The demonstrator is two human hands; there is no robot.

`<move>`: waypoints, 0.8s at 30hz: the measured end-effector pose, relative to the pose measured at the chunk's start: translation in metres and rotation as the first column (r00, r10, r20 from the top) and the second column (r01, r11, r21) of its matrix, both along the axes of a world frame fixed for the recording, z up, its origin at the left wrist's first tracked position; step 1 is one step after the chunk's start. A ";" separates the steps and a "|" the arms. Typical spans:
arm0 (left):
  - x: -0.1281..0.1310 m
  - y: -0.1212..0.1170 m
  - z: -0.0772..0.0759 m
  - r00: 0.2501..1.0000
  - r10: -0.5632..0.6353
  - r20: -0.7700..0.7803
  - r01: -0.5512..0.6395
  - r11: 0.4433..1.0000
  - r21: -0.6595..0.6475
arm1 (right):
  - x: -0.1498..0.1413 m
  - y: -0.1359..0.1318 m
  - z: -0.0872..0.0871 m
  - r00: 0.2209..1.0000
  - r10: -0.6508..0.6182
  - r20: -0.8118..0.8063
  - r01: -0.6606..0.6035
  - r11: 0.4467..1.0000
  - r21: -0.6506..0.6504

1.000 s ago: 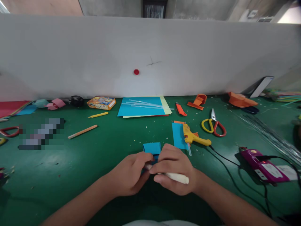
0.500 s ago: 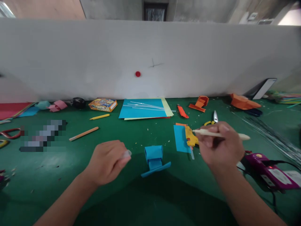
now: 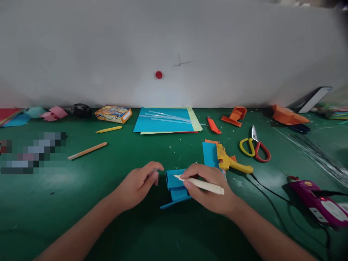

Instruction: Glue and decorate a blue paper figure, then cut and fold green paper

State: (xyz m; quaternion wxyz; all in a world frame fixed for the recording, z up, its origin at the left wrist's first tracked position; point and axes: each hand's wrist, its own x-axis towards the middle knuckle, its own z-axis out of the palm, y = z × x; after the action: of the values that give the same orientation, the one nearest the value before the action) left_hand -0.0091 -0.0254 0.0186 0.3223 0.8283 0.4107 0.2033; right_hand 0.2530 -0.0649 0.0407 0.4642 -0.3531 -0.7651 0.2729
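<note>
My right hand (image 3: 209, 185) is closed around a cream-white marker pen (image 3: 208, 186), gripped like a writing tool. Its tip points left over a rolled blue paper piece (image 3: 174, 181); whether it touches the paper I cannot tell. That piece has a curled loop on top and a flat strip at its base, and my right hand covers its right side. Just left of it is my left hand (image 3: 141, 185), thumb and forefinger curled towards each other around a small, translucent cap-like piece (image 3: 153, 172), faint and partly hidden.
A yellow glue gun (image 3: 235, 165) lies right of my hands on blue paper, its cord trailing rightwards. Scissors (image 3: 255, 146), a red cutter (image 3: 213, 125) and a purple device (image 3: 317, 203) lie further right. Blue sheets (image 3: 160, 125) with clear sticks lie by the white partition (image 3: 108, 54).
My right hand has brought the marker left and down, from beside the glue gun to over the blue paper piece. My left hand has moved slightly right towards it. The view has tilted down.
</note>
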 end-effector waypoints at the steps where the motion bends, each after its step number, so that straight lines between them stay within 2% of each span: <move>1: 0.002 -0.001 -0.001 1.000 0.004 -0.014 -0.004 1.000 0.005 | -0.002 0.000 -0.001 1.000 -0.006 0.013 0.007 1.000 -0.007; 4: 0.007 -0.005 -0.006 1.000 0.026 -0.014 -0.025 0.999 0.033 | -0.006 0.000 -0.006 0.999 -0.028 0.040 0.029 0.999 -0.024; 10: 0.012 -0.009 -0.007 1.000 -0.014 0.017 0.015 0.999 -0.038 | -0.008 0.001 -0.010 0.997 -0.044 0.063 0.049 0.995 -0.082; 18: 0.013 -0.008 -0.010 0.995 -0.071 0.066 0.068 0.996 0.052 | -0.011 0.000 -0.008 0.995 -0.002 0.101 0.006 0.999 -0.043; 24: 0.017 -0.014 -0.015 0.999 -0.011 0.053 0.004 0.992 0.130 | -0.009 0.001 -0.008 0.994 0.012 0.105 -0.006 0.998 -0.058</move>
State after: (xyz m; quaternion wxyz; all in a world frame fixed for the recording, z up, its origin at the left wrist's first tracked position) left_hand 0.0081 -0.0393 0.0035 0.2795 0.8433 0.3848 0.2503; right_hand 0.2443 -0.0643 0.0325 0.4116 -0.3766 -0.7821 0.2778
